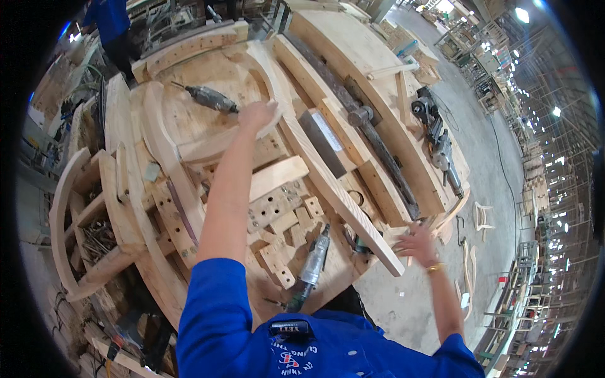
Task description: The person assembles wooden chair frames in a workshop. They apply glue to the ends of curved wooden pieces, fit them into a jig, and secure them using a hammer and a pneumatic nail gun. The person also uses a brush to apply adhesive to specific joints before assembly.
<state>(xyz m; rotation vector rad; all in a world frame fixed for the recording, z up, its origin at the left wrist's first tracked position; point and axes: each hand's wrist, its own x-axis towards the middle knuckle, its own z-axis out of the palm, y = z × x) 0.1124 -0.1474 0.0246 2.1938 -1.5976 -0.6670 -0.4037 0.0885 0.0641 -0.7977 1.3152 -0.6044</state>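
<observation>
A pale wooden chair frame lies on the workbench, with two long curved legs joined by a curved crosspiece. My left hand is closed on the frame where the crosspiece meets the right leg; its fingertips are partly hidden. Just left of that hand lies a dark power tool with a thin bit. My right hand hangs at the bench's right side, fingers apart and slightly blurred, beside the lower end of the right leg, with nothing visible in it. A silver air tool rests near my body.
Drilled wood blocks lie on the bench. A hammer and a long dark bar sit to the right, with more power tools beyond. Wooden parts lie on the floor. Another person stands far left.
</observation>
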